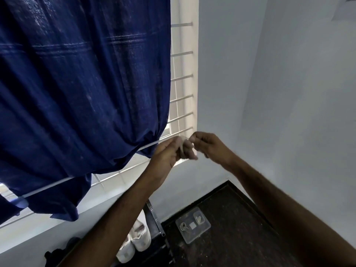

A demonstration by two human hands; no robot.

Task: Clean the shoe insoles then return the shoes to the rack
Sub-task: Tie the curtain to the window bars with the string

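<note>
- A dark blue curtain [81,97] hangs over most of the window, its lower edge bunched and draped over a white bar of the window grille [182,78].
- At the bottom left, dark footwear [63,249] sits low by the wall, too shadowed to name more closely.
- A pair of white sneakers [137,241] stands on the shoe rack [156,222], toes toward the wall, partly hidden behind the left forearm.
- The left hand [166,154] is raised in front of the grille, its grip clenched on a small pale cloth [185,149] that is crumpled against the fingers.
- The right hand [207,144] meets it from the other side, thumb and fingers pinching the upper edge of the same cloth; the two hands are nearly touching.
- Below the hands, a clear plastic box [193,224] with small bits inside lies on the dark speckled floor [231,237], just beside the rack.
- A plain pale wall [289,93] fills the right side.
</note>
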